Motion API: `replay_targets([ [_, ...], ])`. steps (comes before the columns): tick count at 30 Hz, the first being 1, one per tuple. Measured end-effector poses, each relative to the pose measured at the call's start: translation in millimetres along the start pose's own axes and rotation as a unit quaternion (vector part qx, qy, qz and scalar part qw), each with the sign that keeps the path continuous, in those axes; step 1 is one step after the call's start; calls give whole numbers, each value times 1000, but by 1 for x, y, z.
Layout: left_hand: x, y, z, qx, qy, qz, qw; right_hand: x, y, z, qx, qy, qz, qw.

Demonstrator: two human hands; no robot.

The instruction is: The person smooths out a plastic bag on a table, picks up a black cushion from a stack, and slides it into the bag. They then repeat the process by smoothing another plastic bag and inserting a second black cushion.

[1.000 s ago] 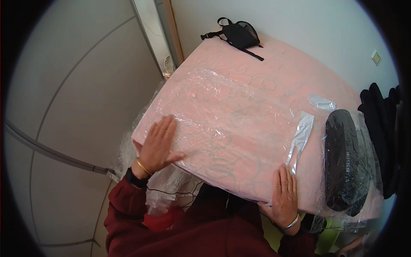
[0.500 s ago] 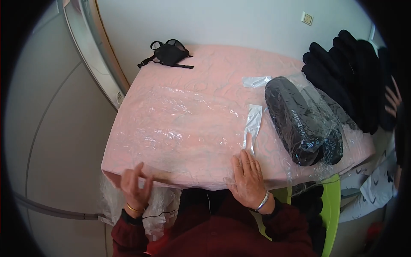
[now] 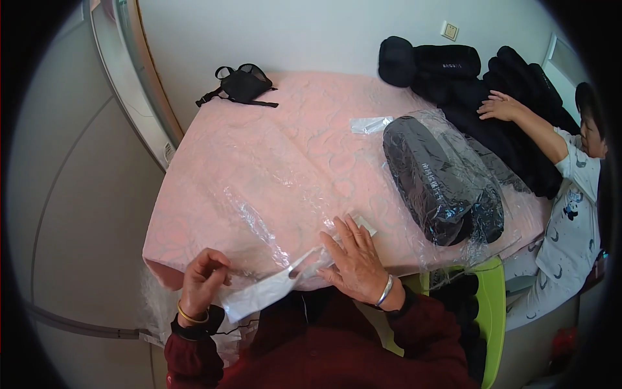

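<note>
A clear plastic bag (image 3: 249,217) with a white strip (image 3: 259,297) lies on the pink table cover (image 3: 311,97), the strip slanting over the front edge. My left hand (image 3: 202,283) is closed at the bag's near left edge, thumb and fingers pinched together on the film. My right hand (image 3: 356,264) lies flat with fingers stretched out over the strip's right end. To the right of it are dark, rounded cushion-like pieces (image 3: 424,178), wrapped in clear plastic. Part of the bag's outline is hard to make out against the cover.
A black mesh piece with straps (image 3: 245,84) lies at the far left. Several black padded pieces (image 3: 447,61) are piled at the back right. There, another person's hand (image 3: 499,107) reaches over the pile. A green chair (image 3: 495,311) holding black pieces stands below the right edge.
The bag has been turned, its white strip now along the front edge between my hands. My left fingers have closed. The other person's arm has reached in, and black pieces have shifted leftward.
</note>
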State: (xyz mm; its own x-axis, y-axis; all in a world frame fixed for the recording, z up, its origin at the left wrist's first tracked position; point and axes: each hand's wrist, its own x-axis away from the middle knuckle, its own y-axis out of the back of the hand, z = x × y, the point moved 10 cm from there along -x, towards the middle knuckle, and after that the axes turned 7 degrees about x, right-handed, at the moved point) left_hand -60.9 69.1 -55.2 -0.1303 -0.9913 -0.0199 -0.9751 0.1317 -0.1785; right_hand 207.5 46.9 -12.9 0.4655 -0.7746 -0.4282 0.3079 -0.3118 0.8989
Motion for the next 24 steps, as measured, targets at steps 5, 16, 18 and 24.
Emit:
replay_targets([
  [5,-8,56,8,-99,-25,-97,990,10,-4,-5,-11,-21,21,1000],
  [16,12,-111,-48,-527,-281,71,799,-14,-32,14,-30,2,27,999],
  [18,8,-137,-18,-542,-259,117,791,-17,-38,23,-38,20,35,998],
  [24,6,-89,4,-609,-206,123,756,-2,-29,-4,-31,14,98,995],
])
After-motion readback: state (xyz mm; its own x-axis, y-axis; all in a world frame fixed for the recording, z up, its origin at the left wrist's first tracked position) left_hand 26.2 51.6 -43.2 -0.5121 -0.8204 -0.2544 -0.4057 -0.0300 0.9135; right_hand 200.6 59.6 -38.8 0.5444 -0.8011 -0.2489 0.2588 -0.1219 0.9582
